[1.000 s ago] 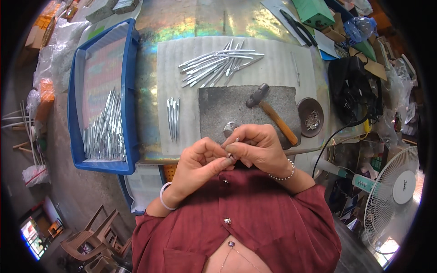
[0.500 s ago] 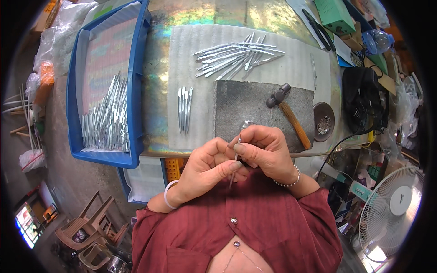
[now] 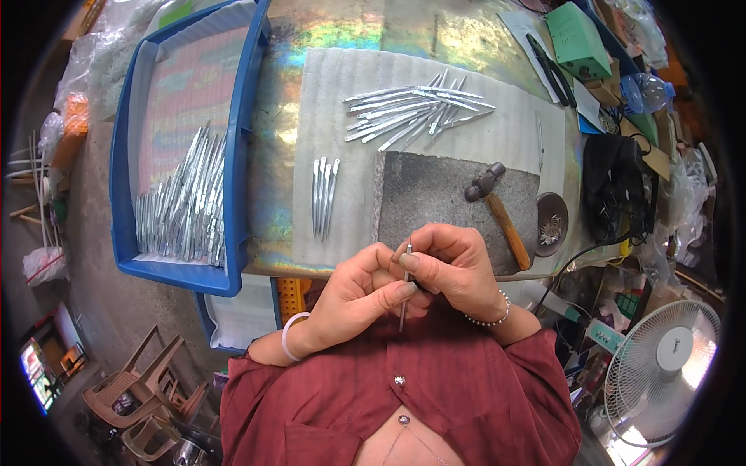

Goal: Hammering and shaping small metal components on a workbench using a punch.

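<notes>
Between my hands, near my chest at the table's front edge, is a slim pointed metal piece point(image 3: 402, 317), held roughly upright. My left hand point(image 3: 361, 291) pinches its lower part between thumb and fingers. My right hand point(image 3: 454, 268) pinches its upper end; the curled fingers hide much of the middle. Just beyond the hands lies a dark grey stone slab point(image 3: 423, 190), with a wooden-handled hammer point(image 3: 507, 229) resting on it. Several similar silver pieces point(image 3: 323, 198) lie side by side left of the slab. A loose pile of them point(image 3: 420, 109) is spread out behind it.
A blue tray point(image 3: 237, 155) at the left holds many more silver pieces. A small dark bowl point(image 3: 565, 221) of tiny metal parts stands right of the slab. White foam sheeting point(image 3: 357, 171) lies underneath. Black pliers point(image 3: 552, 74), a green box point(image 3: 579, 43) and a fan point(image 3: 660, 357) are on the right.
The whole view has shifted slightly, so the table appears lower and further right. Both hands keep their pinch on the metal piece, with only small movement.
</notes>
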Tool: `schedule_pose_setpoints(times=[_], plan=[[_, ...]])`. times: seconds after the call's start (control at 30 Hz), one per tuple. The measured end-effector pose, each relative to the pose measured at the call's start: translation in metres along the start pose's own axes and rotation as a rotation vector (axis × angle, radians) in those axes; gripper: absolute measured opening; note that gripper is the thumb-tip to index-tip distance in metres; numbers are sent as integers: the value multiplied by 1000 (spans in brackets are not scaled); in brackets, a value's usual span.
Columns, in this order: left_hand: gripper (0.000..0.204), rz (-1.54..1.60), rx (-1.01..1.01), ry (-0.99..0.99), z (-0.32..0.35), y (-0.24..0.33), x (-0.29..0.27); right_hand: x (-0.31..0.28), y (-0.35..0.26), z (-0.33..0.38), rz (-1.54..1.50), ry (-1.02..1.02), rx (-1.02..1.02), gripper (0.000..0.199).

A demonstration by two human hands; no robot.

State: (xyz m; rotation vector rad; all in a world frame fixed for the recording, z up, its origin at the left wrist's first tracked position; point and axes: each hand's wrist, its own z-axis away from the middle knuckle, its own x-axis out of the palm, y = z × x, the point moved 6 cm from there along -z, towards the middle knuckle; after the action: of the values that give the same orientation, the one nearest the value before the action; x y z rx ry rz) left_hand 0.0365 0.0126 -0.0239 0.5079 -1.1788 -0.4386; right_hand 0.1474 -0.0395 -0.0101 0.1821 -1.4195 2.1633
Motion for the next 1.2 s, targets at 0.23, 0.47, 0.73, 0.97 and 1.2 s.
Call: schedule_pose_setpoints(times=[0.23,0.47,0.73,0.97,1.2], plan=[[13,48,-43,-8,1,-1,-3,5,-1,-3,33,3,7,10],[13,66,-40,-3,4,-1,-5,8,-1,-3,40,22,59,7],[13,56,-40,6,10,-1,-5,12,1,-1,59,21,56,8],[13,27,-45,24,20,-1,0,18,8,4,-4,-24,22,10],[12,-84,43,9,29,0,11,22,9,16,-30,-81,-88,10]])
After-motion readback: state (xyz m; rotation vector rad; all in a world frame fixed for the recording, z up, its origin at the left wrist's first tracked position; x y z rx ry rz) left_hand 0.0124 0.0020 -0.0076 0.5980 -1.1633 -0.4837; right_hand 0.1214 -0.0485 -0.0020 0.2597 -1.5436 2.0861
